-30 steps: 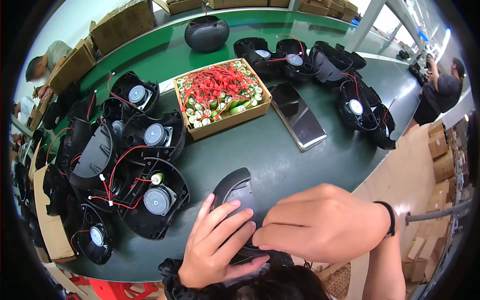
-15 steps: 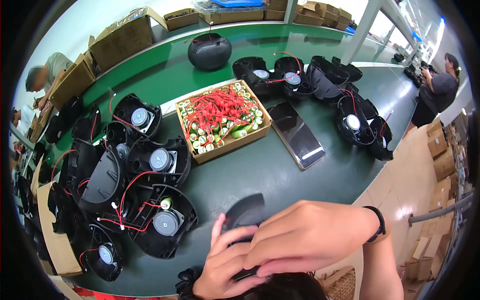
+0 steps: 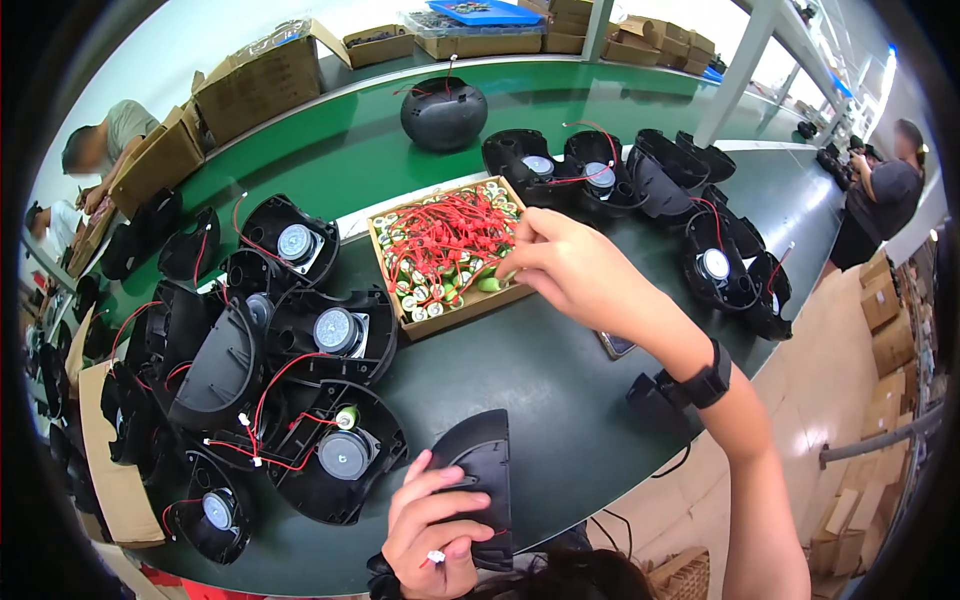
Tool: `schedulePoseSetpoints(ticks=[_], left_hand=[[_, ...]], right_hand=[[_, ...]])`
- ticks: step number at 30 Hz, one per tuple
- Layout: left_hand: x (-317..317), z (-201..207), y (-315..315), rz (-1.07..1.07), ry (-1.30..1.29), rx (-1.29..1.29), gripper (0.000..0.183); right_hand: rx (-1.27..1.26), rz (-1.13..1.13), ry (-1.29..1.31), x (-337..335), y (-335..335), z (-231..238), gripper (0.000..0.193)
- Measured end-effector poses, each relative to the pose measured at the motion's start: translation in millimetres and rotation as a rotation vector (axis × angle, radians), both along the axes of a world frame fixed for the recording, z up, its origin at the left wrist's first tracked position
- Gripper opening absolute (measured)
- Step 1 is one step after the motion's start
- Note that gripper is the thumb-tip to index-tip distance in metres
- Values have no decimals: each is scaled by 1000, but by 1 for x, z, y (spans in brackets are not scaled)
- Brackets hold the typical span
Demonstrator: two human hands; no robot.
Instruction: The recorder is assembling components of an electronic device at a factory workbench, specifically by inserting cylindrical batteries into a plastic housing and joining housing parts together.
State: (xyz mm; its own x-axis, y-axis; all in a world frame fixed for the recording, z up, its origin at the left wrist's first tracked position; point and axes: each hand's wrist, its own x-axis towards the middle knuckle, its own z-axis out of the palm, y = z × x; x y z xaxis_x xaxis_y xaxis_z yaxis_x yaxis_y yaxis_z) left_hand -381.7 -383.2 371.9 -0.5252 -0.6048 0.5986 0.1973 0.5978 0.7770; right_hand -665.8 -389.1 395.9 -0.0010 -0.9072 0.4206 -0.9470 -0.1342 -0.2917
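While the left grip (image 3: 428, 528) is clasping a black shell (image 3: 480, 455) by the near edge of the bench (image 3: 570, 430), a white plug (image 3: 435, 556) is showing beside its thumb. Between 12 and 1 o'clock from that shell, the right grip (image 3: 565, 260) is hanging at the box (image 3: 465, 319), fingers bent over its right side; whether they are pinching anything, I cannot tell. Inside, cells (image 3: 420, 300) are lying among tangled red leads (image 3: 455, 232). That tangle is posing the main risk, I judge: lifting one cell could be dragging others along or straining a lead. Loosening fingers could also be letting the one-handed shell tip. Farther out, speakers (image 3: 338, 331) are crowding 10 o'clock, and a round case (image 3: 445, 115) is sitting at 12.
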Motion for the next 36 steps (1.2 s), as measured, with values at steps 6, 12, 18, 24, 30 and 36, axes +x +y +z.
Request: schedulePoseSetpoints(ticks=[6,12,18,24,30,36], left_hand=[[-6,0,-6,-3,-19,71,41],[1,-5,-4,-15,-131,28,41],[0,-7,-4,-32,-160,11,43],[-3,-13,-8,-61,-143,1,44],[-2,-13,-9,-74,-135,-15,43],[2,-15,-14,-125,-102,0,33]], right_hand=[[-2,23,328,-12,-16,-7,12],[-79,78,-302,-15,-7,15,8],[69,173,-1004,9,33,40,11],[-253,227,-1118,17,77,30,15],[-438,436,-1195,-10,74,62,16],[68,293,-664,38,78,26,3]])
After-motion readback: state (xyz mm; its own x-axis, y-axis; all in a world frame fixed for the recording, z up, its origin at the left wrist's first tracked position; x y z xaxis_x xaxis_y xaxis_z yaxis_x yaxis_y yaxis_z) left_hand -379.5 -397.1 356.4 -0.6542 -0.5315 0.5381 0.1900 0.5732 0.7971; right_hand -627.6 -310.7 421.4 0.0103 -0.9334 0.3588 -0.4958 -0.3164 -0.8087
